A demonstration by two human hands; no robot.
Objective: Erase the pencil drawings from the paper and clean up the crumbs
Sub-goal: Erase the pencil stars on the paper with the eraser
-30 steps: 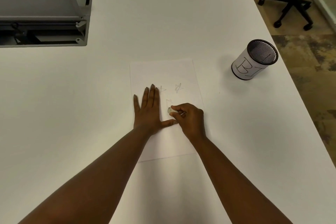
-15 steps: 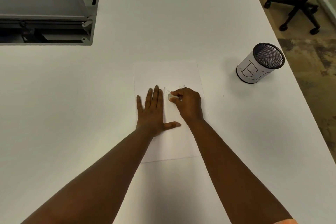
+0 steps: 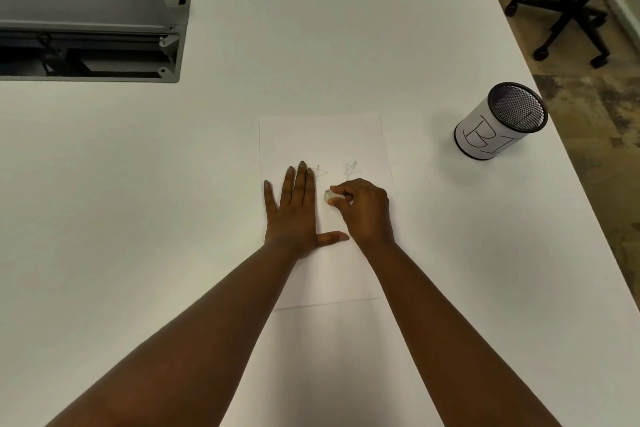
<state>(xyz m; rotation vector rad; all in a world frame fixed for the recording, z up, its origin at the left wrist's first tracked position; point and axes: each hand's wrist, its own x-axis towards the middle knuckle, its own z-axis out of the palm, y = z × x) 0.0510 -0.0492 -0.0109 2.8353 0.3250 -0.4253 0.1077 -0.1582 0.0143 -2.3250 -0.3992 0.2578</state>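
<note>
On the white desk (image 3: 138,218), near its right side, the paper (image 3: 322,139) is pinned flat under the released left hand (image 3: 292,215). A small eraser (image 3: 330,196) is pinched in the right hand (image 3: 367,211), just near of two faint stars. Thin paper likely buckles; pinning beside the strokes seems wise.

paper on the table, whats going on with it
A person is erasing pencil drawings from the sheet of paper. The left hand lies flat on the sheet, pinning it down, while the right hand pinches a small eraser against the paper. Two faint star sketches are still visible just beyond the hands. A mesh cup with a handwritten label stands off to the right on the white table.
</note>
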